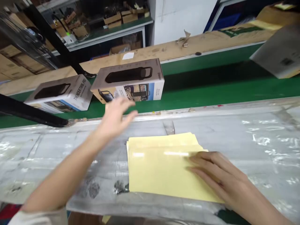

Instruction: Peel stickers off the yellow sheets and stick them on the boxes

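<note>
A stack of glossy yellow sheets [161, 168] lies on the plastic-covered bench in front of me. My right hand [213, 175] rests on the right part of that stack, fingers stretched over the top sheet and slightly blurred. Farther forward, my left hand [118, 117] reaches toward the near side of a printed product box [131, 81]. Thumb and fingers are apart there, and nothing shows between them. Whether the fingertips touch the box, I cannot tell. The box shows a dark cylindrical device on top and stands on a green belt [187, 90].
Left of it is a similar box [61, 95]. A third, blurred box [281, 53] stands far right. Black posts [35, 112] rise on the left. Clear plastic covers the bench [253, 137]. Behind the belt runs a cardboard-covered ledge [168, 51], with shelves [117, 29] beyond.
</note>
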The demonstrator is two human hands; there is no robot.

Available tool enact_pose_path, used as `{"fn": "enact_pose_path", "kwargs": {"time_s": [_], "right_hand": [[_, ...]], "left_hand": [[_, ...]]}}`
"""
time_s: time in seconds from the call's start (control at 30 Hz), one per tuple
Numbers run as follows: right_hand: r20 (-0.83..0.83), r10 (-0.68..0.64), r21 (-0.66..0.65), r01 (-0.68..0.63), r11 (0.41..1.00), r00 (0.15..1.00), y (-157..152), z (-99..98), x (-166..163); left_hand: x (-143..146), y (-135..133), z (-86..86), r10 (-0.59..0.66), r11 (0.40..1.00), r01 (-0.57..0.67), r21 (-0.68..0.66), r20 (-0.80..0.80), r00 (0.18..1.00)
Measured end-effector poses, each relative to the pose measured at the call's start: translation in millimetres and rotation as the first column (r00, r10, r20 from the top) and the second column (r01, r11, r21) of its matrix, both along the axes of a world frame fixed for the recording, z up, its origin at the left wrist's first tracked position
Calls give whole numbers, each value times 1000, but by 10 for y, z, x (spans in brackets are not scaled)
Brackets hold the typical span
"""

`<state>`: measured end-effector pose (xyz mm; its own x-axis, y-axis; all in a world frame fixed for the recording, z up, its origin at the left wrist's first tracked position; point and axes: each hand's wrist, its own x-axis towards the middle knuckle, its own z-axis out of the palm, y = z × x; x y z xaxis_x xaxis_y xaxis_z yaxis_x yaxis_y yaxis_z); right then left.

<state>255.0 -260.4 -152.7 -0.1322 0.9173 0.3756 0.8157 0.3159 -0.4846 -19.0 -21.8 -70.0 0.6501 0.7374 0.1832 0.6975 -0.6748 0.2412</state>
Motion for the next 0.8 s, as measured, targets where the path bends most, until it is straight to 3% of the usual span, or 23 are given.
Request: {"fn": "enact_pose_path", "kwargs": {"time_s": [0.1, 0.2, 0.33, 0.53, 0.67, 0.8], "right_hand": [[48, 133, 4, -134, 991, 990, 3, 18, -113], [109, 268, -37, -265, 964, 957, 297, 127, -331], [102, 504, -166, -485, 859, 858, 815, 165, -778], [-4, 608, -328, -575, 749, 794, 1318, 33, -1168], [-13, 633, -359, -595, 719, 774, 1392, 69, -1214], [-77, 626, -209, -626, 751, 776, 1312, 3, -1213]], "left_hand": [[-361, -906, -293, 15, 964, -4, -265, 37, 999], [-520, -1325, -673, 131, 934, -94, -346, 86, 988], [-541, -1386, -974, 260, 913, -171, -370, 205, 943], [-564, -1369, -1049, 283, 895, -152, -419, 268, 921], [-561, -1366, -1019, 290, 875, -139, -464, 272, 917], [-565, -1418, -998, 303, 865, -98, -492, 355, 885]]}}
